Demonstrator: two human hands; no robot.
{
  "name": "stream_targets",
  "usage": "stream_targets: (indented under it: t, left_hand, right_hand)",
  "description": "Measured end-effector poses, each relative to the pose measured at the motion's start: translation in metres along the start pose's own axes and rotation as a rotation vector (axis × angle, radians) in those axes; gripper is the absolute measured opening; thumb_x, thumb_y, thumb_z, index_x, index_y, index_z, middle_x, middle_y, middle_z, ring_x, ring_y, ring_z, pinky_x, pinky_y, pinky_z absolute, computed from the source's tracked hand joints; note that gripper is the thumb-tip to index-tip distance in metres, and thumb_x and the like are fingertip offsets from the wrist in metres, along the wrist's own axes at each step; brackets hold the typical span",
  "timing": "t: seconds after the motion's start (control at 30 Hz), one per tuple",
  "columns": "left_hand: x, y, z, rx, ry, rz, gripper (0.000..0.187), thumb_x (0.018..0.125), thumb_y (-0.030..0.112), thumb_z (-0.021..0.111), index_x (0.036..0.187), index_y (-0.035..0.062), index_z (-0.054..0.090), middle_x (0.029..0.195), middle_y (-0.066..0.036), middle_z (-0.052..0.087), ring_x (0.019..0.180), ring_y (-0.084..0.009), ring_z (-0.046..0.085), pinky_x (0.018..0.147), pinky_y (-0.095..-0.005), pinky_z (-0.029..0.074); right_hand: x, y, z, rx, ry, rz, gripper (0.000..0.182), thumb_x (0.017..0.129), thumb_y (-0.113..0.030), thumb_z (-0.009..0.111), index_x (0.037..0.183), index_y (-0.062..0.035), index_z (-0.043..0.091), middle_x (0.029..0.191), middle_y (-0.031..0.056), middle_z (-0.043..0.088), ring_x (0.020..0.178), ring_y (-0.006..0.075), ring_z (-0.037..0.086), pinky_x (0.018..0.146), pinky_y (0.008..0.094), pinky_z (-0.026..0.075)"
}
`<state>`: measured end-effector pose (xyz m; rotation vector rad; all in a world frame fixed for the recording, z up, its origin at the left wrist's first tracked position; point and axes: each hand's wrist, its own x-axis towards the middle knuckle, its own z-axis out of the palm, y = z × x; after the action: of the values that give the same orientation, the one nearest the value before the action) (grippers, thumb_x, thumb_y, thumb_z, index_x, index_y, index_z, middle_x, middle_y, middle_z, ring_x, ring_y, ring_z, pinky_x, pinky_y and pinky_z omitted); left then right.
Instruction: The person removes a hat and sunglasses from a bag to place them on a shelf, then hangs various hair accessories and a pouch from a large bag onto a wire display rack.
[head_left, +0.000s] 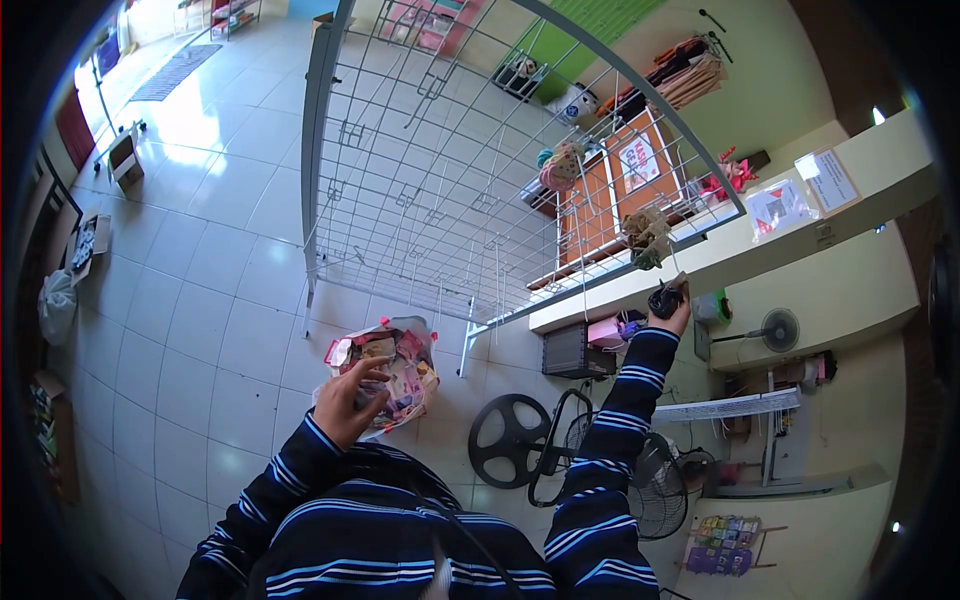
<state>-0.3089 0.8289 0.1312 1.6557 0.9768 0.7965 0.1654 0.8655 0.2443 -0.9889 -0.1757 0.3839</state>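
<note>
My right hand point(680, 318) reaches out to the right, its fingers closed on a small black bunched item point(664, 299), perhaps fabric. Just above it, brown and dark green bunched items point(646, 232) hang at the lower right of a wire grid rack point(420, 190). Pastel, patterned bunched items point(560, 168) hang farther up the grid. My left hand point(346, 402) is open with fingers apart, holding nothing that I can see. It hovers over the edge of a bag point(405, 375) on the floor, filled with many small pink and tan packaged pieces.
Several bare hooks stick out of the grid. Behind it stands an orange-brown counter point(587, 215) with a sign point(640, 163). A low wall ledge point(760, 225), a dark crate point(575, 352), a black wheel-like base point(508, 440) and floor fans point(658, 488) are to the right. Boxes point(90, 245) line the left.
</note>
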Motion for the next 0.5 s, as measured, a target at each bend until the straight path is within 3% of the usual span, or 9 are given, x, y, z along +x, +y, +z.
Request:
stream_targets:
  t: [0.33, 0.5]
  left_hand:
    - [0.0, -0.001, 0.002, 0.023, 0.002, 0.019, 0.036, 0.071, 0.014, 0.054, 0.104, 0.0049, 0.043, 0.084, -0.012, 0.059, 0.076, -0.0272, 0.057, 0.069, -0.0317, 0.044]
    - [0.001, 0.004, 0.002, 0.015, -0.008, 0.005, 0.037, 0.07, 0.008, 0.054, 0.105, 0.0042, 0.043, 0.086, -0.015, 0.058, 0.078, -0.0276, 0.057, 0.07, -0.0329, 0.045]
  right_hand:
    - [-0.022, -0.004, 0.012, -0.223, -0.057, -0.175, 0.032, 0.069, -0.022, 0.061, 0.094, -0.0045, 0.052, 0.087, 0.0082, 0.054, 0.077, 0.0195, 0.053, 0.069, 0.0288, 0.045]
    - [-0.006, 0.001, 0.013, -0.14, -0.034, -0.046, 0.024, 0.07, -0.02, 0.059, 0.09, -0.0073, 0.054, 0.085, 0.0062, 0.055, 0.076, 0.0175, 0.054, 0.066, 0.0293, 0.045]
